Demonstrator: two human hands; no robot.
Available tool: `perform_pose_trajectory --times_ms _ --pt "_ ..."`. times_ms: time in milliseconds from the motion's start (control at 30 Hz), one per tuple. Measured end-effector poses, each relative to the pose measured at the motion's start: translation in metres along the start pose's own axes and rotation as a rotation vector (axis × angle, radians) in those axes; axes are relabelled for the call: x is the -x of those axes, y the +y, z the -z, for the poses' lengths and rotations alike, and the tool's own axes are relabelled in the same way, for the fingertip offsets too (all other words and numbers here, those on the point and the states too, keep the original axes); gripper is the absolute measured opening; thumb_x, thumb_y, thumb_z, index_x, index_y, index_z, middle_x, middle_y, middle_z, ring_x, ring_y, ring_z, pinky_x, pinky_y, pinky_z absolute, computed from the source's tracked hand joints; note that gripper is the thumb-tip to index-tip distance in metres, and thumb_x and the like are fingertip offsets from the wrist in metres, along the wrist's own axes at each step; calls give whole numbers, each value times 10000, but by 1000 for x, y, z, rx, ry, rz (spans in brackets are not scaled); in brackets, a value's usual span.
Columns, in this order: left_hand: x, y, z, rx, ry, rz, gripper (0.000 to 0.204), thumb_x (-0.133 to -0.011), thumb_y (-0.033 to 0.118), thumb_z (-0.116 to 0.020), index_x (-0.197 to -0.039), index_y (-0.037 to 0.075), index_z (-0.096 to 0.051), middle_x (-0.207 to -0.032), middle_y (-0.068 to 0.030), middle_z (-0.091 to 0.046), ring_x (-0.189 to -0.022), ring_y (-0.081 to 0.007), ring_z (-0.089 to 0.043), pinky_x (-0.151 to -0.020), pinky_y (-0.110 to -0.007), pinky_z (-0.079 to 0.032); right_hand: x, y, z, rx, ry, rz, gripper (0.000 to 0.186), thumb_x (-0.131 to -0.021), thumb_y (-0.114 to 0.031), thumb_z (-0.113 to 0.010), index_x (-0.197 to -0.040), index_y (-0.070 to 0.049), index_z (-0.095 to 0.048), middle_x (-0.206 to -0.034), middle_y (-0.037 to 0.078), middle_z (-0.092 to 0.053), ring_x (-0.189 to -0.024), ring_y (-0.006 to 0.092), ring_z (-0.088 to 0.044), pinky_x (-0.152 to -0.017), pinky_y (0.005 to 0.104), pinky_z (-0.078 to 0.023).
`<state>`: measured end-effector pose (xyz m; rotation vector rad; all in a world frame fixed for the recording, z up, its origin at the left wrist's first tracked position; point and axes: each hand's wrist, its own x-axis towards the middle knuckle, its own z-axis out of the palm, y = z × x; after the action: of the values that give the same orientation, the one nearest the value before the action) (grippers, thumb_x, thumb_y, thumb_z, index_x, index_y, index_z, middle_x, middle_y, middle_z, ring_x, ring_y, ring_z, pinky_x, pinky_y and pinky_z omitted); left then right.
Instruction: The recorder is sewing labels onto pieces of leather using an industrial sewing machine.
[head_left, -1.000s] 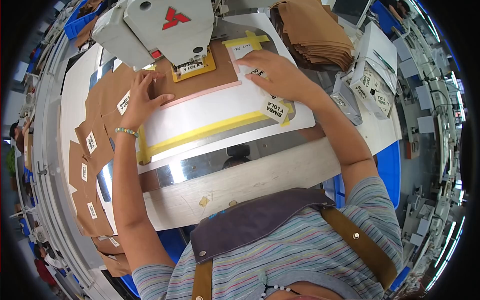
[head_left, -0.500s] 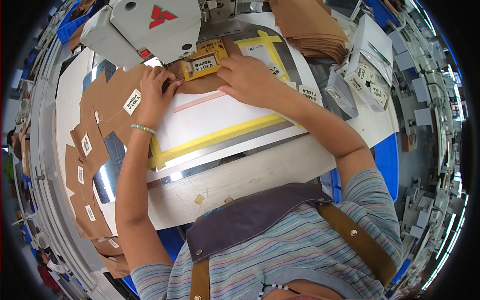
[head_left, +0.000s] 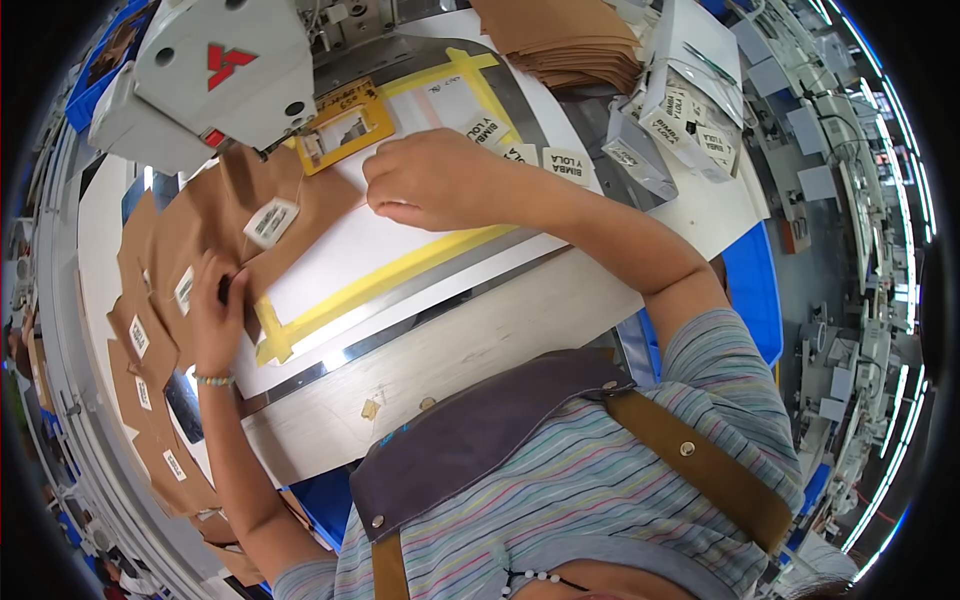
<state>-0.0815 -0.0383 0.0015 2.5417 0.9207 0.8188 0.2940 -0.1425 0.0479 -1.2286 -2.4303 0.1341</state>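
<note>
My left hand (head_left: 217, 310) is closed at the near left edge of a brown fabric piece (head_left: 315, 215), its fingers curled with the edge between them. A white label (head_left: 270, 222) with dark print lies on this piece. Over the white work surface, my right hand (head_left: 430, 185) is closed beside the piece's right end; its curled fingers hide whatever they may hold. Just beyond the piece sits a yellow frame plate (head_left: 378, 118) with a window, under the white sewing machine head (head_left: 215, 75). More labelled brown pieces (head_left: 150, 400) overlap to the left, linked by threads.
Yellow tape (head_left: 370, 280) borders the white sheet. At the back right lie a stack of brown pieces (head_left: 565, 40) and a white box of labels (head_left: 690, 125); loose labels (head_left: 567, 163) lie near my right forearm. A blue bin (head_left: 752, 290) stands beyond the table's right edge.
The brown piece and its label have come out from under the yellow frame, toward me and left, with my left hand. My right hand has left the frame's side. The view has shifted.
</note>
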Motion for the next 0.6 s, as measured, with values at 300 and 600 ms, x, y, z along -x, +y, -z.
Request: perform_pose_trajectory --times_ms 300,600 --pt "44 -117 40 -191 157 334 137 -1047 64 -682 -976 -20 -601 -903 -136 -606 -855 -312 -587 -806 -395 -495 36 104 65 558 360 -402 185 -927 -168 -734 -1101 -136 -788 -1180 32 -738 -1161 261 -690 -940 415 -581" --pt "1 -50 32 -504 302 208 326 -1008 96 -723 -1334 86 -710 -1488 -107 -618 -1366 -317 -611 -1093 -440 -540 76 145 72 725 356 -496 322 -894 -162 -778 -1212 -122 -757 -1351 35 -690 -1232 282 -665 -998 428 -566"
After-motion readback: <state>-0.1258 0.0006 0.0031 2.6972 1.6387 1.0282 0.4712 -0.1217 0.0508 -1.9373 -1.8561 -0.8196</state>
